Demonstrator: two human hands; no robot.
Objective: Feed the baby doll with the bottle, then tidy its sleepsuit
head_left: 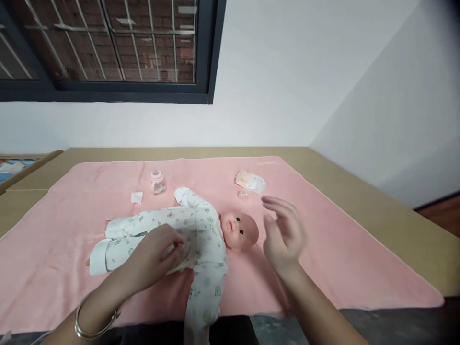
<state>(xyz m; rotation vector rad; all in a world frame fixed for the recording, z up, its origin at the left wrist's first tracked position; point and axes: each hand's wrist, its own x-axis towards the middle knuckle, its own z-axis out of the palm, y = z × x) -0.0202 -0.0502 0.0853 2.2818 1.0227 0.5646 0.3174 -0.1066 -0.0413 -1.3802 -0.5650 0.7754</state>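
Note:
A baby doll (240, 230) in a white patterned onesie (168, 225) lies on its back on a pink blanket (341, 249), head to the right. My left hand (158, 256) rests on the doll's torso and pinches a fold of the onesie. My right hand (285, 235) hovers just right of the doll's head, fingers spread, holding nothing. One sleeve of the onesie hangs over the blanket's near edge.
A small baby bottle (157, 182) and a folded white cloth (137, 197) lie behind the doll. A crumpled packet (250, 181) and a clear cap (243, 194) sit at the back right. The blanket covers a tan platform (388, 211) against white walls, with a window above.

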